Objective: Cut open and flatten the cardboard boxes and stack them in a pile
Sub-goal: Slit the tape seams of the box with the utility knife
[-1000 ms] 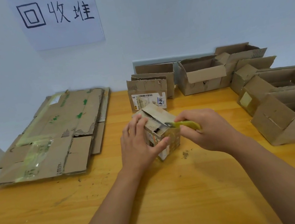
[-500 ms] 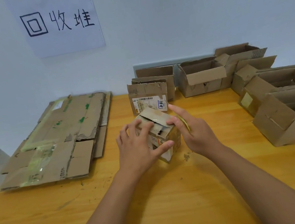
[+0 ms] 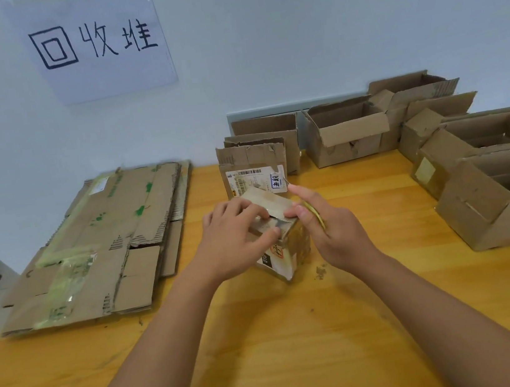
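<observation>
1. My left hand (image 3: pixel 237 238) grips the small brown cardboard box (image 3: pixel 283 241) mid-tabletop (image 3: pixel 299 334), fingers curled over its top flap.
2. My right hand (image 3: pixel 327 229) pinches that flap, a yellow cutter (image 3: pixel 316 217) in its palm.
3. The box's inside is hidden.

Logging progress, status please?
Left hand holds small box; right hand pinches its flap, palming yellow cutter. Box uncut. Nothing blocking.

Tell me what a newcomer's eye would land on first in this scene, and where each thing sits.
First, the left hand and right hand working at the top flaps of a small cardboard box in the middle of the yellow table. Next, the pile of flattened cardboard on the table's left side, under a handwritten wall sign. Last, the open boxes crowded along the back and right edge.
</observation>
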A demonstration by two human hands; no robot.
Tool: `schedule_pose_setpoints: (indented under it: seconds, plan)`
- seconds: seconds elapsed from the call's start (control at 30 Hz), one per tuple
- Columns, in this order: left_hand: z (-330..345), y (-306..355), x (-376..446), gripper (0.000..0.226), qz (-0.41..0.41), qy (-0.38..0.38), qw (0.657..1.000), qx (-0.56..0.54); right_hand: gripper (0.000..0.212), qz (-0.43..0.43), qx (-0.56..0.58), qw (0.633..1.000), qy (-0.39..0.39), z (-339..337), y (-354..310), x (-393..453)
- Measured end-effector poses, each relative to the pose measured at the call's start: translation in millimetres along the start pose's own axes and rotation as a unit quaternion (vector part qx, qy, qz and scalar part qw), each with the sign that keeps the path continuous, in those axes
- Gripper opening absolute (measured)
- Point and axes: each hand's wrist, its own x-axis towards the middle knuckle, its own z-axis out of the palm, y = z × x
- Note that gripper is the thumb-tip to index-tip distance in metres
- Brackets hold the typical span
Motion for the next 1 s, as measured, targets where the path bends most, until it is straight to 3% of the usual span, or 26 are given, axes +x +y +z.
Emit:
schedule_pose_setpoints:
  seconds: [0.2,0.4,0.63,0.87,1.0]
  plan:
    - [8,8,-19,0.085,0.013,0.040,0.998,0.041,0.033,0.059,0.035,0.998,-0.017,-10,2,10]
    - [26,32,-33,0.071,0.002,0.181,0.977,0.109,0.032,0.074,0.086,0.993,-0.036,-21,-10,15]
    - [30,16,-36,0.066,0.044,0.089,0.987,0.128,0.024,0.044,0.134,0.988,0.058,-23,-15,-13]
    - [37,30,-33,0.058,-0.010,0.130,0.981,0.143,0.016,0.065,0.160,0.982,0.075,-23,-13,-15]
    - [41,30,-32,0.054,-0.016,0.144,0.978,0.148,0.018,0.057,0.145,0.987,0.040,-20,-17,-18]
